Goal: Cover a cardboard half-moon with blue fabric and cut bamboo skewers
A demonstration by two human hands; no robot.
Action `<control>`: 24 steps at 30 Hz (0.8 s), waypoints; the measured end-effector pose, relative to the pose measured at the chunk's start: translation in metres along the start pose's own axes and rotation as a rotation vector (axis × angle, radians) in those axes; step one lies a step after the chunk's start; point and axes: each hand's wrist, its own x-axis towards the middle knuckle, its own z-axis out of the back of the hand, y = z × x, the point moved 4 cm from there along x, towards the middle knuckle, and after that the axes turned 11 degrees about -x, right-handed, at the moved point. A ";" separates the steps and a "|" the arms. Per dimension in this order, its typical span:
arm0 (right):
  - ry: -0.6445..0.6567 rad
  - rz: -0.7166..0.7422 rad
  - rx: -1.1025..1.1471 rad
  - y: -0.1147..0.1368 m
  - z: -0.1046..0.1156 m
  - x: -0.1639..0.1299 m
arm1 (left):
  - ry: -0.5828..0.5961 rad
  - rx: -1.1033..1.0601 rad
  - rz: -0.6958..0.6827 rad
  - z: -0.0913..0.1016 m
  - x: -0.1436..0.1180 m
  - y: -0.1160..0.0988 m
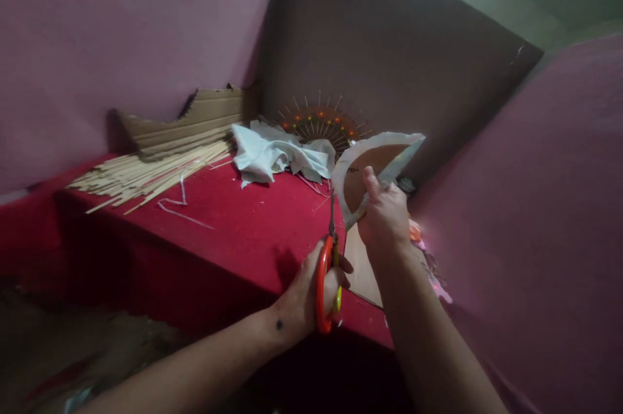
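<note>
Left grip (pixel 311 294) clenched round scissors (pixel 327 271), blades up into the fan piece (pixel 374 161) pinched just right and farther by right grip (pixel 384 216), above red worktop (pixel 233 226).

A small dark mark sits on the cardboard piece (pixel 374 164) just above the right hand (pixel 384 216), too blurred to read.

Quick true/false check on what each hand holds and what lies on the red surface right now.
1. The left hand holds orange-handled scissors. True.
2. The right hand holds a bundle of sticks. False: it holds a curved cardboard piece with a white edge.
3. The thin sticks lie on the red surface, left of the white cloth. True.
4. The white cloth covers the scissors. False: it lies apart, farther back.
</note>
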 end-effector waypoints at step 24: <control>-0.032 -0.085 0.248 -0.022 0.003 -0.014 | -0.113 0.099 -0.039 0.014 0.004 0.003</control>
